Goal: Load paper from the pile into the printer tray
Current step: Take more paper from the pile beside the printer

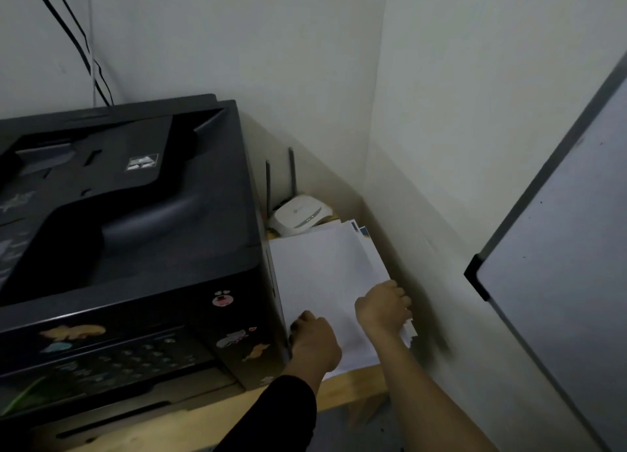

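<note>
Nearest, a dark sleeve [281, 414] covers the left forearm; the right forearm is bare. Both reach over the wooden table [353, 387] to the near end of the paper pile [322, 268], which lies flat on the table in the gap between the printer [135, 248] and the right wall, its long axis running near to far.

The 2 hands flank that near end. The left hand [314, 338] curls its fingers down over the pile's near-left edge, right beside the printer. The right hand [385, 307], slightly farther, hooks its fingers over the right edge, where loose sheets jut out unevenly.

The printer tray [115, 417] seems to be the dim slot low on the printer's front, left of and nearer than both hands. Lifted sheets must therefore swing left and back toward the person, with the left hand closer.

Behind the pile sits a white router [302, 214].
</note>
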The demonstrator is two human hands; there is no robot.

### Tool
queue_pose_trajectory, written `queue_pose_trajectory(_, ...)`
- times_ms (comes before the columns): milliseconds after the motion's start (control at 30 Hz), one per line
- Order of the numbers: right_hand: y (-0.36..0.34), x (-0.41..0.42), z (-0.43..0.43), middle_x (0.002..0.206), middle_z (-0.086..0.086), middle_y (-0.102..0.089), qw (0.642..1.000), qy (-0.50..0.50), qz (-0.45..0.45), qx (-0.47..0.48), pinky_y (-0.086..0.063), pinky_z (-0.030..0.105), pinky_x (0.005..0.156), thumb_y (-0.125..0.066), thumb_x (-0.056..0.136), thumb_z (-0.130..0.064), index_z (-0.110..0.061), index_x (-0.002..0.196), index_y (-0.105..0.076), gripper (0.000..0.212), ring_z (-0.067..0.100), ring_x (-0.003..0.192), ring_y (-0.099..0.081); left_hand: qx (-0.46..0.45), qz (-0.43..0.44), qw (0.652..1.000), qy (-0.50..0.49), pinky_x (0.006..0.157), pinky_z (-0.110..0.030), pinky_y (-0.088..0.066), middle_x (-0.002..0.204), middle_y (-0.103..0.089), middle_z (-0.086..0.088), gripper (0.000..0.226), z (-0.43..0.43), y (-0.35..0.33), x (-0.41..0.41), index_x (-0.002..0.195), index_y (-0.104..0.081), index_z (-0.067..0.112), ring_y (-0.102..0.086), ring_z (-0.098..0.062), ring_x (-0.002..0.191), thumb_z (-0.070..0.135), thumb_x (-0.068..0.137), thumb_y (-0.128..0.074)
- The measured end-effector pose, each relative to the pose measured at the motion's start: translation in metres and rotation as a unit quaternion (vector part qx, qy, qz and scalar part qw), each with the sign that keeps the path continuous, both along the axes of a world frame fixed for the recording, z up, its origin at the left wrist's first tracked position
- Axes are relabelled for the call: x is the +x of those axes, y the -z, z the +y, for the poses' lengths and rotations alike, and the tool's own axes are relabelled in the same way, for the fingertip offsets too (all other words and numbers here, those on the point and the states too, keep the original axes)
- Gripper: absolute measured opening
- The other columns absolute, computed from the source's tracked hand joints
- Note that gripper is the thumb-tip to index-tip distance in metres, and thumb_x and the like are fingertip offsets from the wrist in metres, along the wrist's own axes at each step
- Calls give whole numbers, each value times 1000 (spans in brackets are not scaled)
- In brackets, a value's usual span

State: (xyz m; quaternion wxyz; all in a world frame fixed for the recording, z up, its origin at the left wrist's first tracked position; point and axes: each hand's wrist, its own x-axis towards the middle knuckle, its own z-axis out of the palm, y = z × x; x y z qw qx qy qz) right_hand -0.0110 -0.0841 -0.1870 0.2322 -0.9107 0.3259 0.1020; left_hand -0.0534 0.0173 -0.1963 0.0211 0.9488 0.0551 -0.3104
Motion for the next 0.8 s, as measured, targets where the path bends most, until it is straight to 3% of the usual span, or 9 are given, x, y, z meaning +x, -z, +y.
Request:
queue_pose_trajectory(100,-6,7,-7,116,18,-64,993,2,-19,112,-56,41,87,-60,87,-22,-1,122,-46,43,33,102,-65,-7,-1,1000,-1,103,-41,-42,137,-30,-23,50,2,-3,0,129,-39,3,-39,-40,122,37,92,-47)
queue_pose_trajectory(333,-15,-1,-11,121,12,-64,995,-73,-52,51,-54,36,87,-46,97,-19,-8,120,-55,28,28,106,-63,-43,-3,999,-27,108,-40,-36,139,-28,-20,47,2,-5,-1,129,-39,6,-34,-38,127,33,91,-45)
queue_pose_trajectory(467,-29,-1,-19,120,11,-64,989,-49,-96,98,-49,33,78,-44,95,-14,-10,120,-59,29,30,102,-62,-121,-27,985,-122,108,-39,-33,142,-28,-17,47,-1,-14,-2,133,-37,8,-32,-35,131,30,92,-41)
queue_pose_trajectory(567,-33,6,-38,100,15,-68,978,-42,-115,167,-45,28,63,-51,87,-8,-8,95,-67,18,30,81,-60,-163,-95,959,-212,110,-42,-31,145,-28,-18,53,-5,-31,3,138,-32,6,-30,-36,134,33,93,-41)
queue_pose_trajectory(633,-41,11,-52,90,22,-68,973,-49,-135,181,-47,32,60,-57,80,-1,-6,70,-64,13,36,79,-63,-173,-108,946,-253,113,-44,-29,149,-19,-20,62,-8,-46,10,142,-22,2,-23,-37,137,40,95,-37)
queue_pose_trajectory(667,-47,13,-59,92,27,-68,972,-47,-141,181,-46,33,62,-58,79,1,-1,69,-64,12,40,84,-65,-185,-108,934,-286,114,-46,-27,153,-13,-20,69,-9,-56,14,145,-15,0,-20,-38,140,42,95,-38)
queue_pose_trajectory(733,-63,14,-69,107,25,-67,980,-70,-123,138,-48,34,71,-58,87,-7,10,92,-66,19,37,99,-64,-213,-110,907,-345,116,-48,-22,157,-4,-19,81,-13,-74,22,149,-2,0,-15,-38,143,44,94,-41)
queue_pose_trajectory(800,-80,14,-77,120,16,-64,988,-92,-98,81,-47,30,86,-48,97,-24,6,113,-61,36,29,110,-61,-239,-113,888,-377,117,-49,-21,158,-4,-18,87,-15,-95,27,150,4,1,-16,-38,143,45,93,-44)
